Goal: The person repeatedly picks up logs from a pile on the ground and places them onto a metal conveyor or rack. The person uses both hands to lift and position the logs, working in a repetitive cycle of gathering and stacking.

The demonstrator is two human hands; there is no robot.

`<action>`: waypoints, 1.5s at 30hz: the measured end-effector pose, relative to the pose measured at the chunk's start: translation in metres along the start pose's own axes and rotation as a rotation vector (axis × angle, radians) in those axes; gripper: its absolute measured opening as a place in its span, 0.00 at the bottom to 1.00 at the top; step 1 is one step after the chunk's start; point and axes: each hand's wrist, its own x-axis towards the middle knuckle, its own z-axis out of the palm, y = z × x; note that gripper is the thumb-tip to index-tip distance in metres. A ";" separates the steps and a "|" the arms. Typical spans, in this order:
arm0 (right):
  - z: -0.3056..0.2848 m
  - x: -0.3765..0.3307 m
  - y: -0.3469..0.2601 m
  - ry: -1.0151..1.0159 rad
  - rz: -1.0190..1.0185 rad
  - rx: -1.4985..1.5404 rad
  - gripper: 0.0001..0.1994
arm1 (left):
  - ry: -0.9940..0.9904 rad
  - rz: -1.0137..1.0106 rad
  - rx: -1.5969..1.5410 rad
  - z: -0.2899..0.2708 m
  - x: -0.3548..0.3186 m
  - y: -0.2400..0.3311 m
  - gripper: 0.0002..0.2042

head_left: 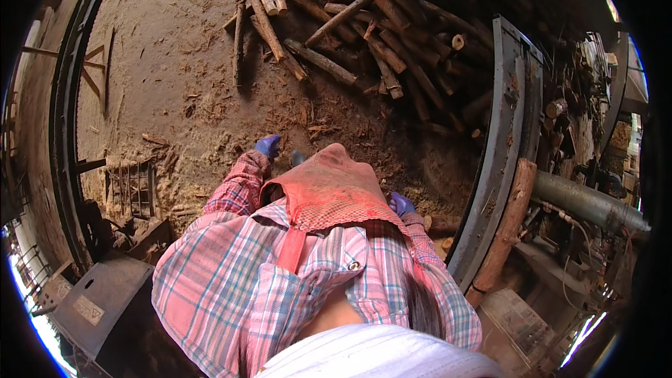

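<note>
1. Left hand in a blue glove, hanging empty and loosely curled, well short of the heap of rough brown wooden logs.
2. Right hand, blue-gloved too, fingers bent, grip unclear, near the curved grey metal rail beside the logs.

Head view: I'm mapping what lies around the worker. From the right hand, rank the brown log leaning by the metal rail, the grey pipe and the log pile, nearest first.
From the right hand, in its purple glove:
1. Brown log, just to the right, leaning along the curved metal rail.
2. Grey pipe, farther right, beyond the rail.
3. Log pile, far ahead at the top of the view.
</note>
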 end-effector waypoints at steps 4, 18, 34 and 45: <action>0.009 -0.013 -0.005 -0.128 0.040 0.024 0.25 | 0.011 0.234 0.305 -0.017 0.012 -0.026 0.17; 0.017 0.088 -0.189 -0.044 -0.328 0.097 0.35 | 0.288 -0.059 0.111 0.054 0.023 -0.014 0.14; 0.187 0.400 -0.775 0.656 -0.683 -1.523 0.56 | 0.099 -0.323 -0.910 0.203 0.105 -0.082 0.13; 0.134 0.259 -0.588 -0.918 0.169 0.318 0.26 | 0.303 -0.214 -0.373 0.224 0.061 0.007 0.12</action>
